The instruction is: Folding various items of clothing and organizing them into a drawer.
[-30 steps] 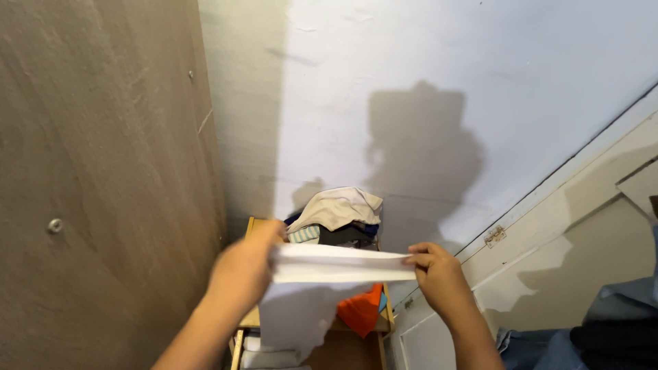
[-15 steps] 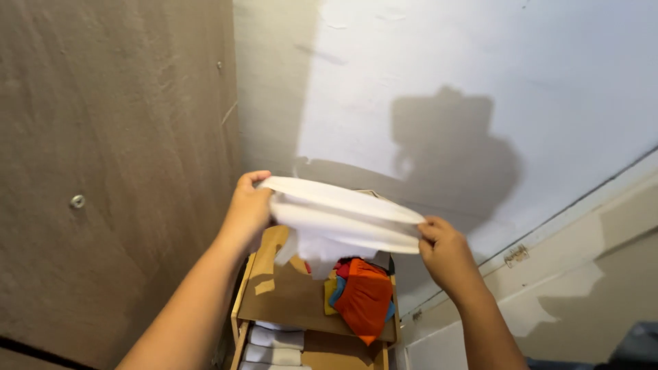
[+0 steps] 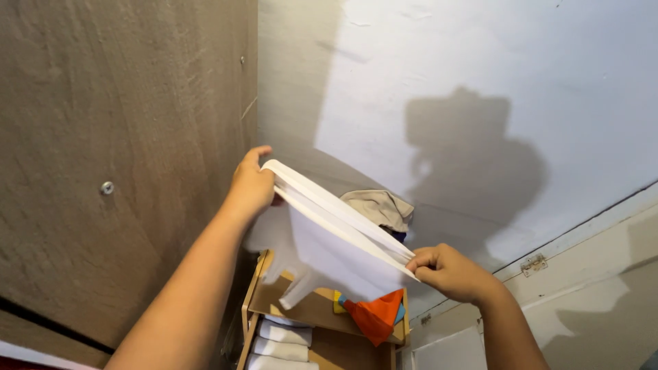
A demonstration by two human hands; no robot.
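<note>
While both hands grip the white cloth (image 3: 339,236), it hides part of the wooden shelf (image 3: 308,308).

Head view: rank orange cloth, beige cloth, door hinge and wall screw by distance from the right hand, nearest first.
From the right hand:
1. Orange cloth, just below-left, hanging off the shelf.
2. Beige cloth, above-left, behind the white fabric; close to the hinge, hard to separate.
3. Door hinge, to the right on the frame.
4. Wall screw, far left on the wood panel.

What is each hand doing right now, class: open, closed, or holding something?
Left hand: closed on one end of the folded white cloth.
Right hand: closed on the other end of the same cloth.
</note>
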